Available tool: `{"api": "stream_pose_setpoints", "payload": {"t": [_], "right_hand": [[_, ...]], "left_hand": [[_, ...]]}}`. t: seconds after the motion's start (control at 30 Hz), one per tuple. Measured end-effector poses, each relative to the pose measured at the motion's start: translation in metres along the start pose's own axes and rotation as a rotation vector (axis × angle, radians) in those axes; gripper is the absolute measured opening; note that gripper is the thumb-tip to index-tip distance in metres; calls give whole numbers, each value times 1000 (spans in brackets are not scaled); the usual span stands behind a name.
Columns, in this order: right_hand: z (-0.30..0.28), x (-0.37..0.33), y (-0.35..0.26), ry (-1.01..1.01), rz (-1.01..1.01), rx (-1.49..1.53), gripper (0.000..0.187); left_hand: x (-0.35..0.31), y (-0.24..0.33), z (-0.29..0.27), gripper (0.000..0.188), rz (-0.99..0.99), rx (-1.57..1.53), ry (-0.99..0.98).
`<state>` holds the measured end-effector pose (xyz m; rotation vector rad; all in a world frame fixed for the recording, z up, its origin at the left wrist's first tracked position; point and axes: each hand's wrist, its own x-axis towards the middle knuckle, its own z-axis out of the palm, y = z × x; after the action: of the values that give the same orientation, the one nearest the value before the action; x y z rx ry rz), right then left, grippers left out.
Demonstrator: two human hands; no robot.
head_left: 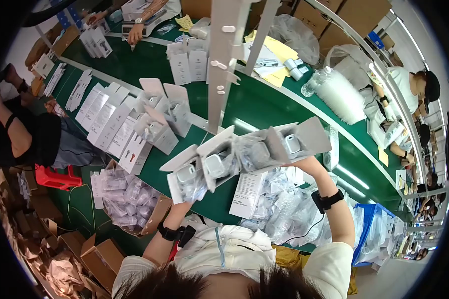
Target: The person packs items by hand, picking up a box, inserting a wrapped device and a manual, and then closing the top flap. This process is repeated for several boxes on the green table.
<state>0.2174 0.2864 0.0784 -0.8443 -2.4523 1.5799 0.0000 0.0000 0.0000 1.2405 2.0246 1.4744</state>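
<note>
Several open white cartons (207,175) are pressed side by side in a slanting row above the green table. Each has its flap up and a small white-and-grey device in clear wrap inside. My left hand (183,206) grips the row's left end from below, with most of its fingers hidden behind the carton. At the right end, my right hand (308,165) clasps the last carton (297,142), its fingers partly out of sight underneath. Under the row stands a closed white box (246,194) with printed sides, beside a heap of clear plastic-wrapped parts (289,204).
More white boxes (112,119) stand in rows on the table at left, some with flaps open. A carton of wrapped parts (129,199) is at lower left. A metal post (219,74) rises ahead. A blue crate (366,234) stands at right. Other people work around the table.
</note>
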Motion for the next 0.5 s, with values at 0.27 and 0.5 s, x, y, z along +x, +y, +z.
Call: {"api": "stream_pose_setpoints", "payload": {"t": [0.27, 0.5], "right_hand": [[-109, -28, 85, 366, 160, 271, 52], [-120, 58, 151, 440, 151, 298, 44]], "left_hand": [[151, 9, 144, 71, -147, -574, -149], [251, -54, 185, 73, -278, -546, -276]]}}
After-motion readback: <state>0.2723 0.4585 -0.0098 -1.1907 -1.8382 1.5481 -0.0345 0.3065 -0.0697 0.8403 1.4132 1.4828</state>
